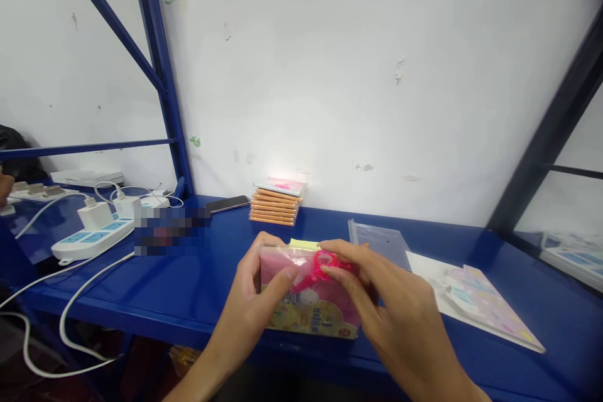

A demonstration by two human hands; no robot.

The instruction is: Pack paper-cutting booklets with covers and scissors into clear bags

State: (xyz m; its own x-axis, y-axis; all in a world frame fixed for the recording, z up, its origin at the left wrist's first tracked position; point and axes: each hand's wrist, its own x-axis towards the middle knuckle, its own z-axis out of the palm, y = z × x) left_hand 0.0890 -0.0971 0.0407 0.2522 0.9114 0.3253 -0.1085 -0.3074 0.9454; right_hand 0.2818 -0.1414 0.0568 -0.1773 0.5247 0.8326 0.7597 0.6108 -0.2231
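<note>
The left hand gripped a pink and yellow pack by its left side, the thumb lying across the front and the other fingers bent around the upper left edge. The right hand had its thumb and forefinger closed on a bright pink tool with a looped end, against the upper right of the pack; its other fingers were mostly hidden. The tool's far end pointed down and left over the pack's front, near the left thumb. The pack stood nearly upright at the front edge of the blue table, in a shiny clear wrapper; whether it rested there could not be told. A yellow strip showed above its top edge.

Behind it, near the wall, stood a stack of orange packets with a pale packet on top, and a dark phone lay just to the left. To the right lay a clear sleeve and a pastel booklet. On the far left, a white power strip held plugged-in chargers.
</note>
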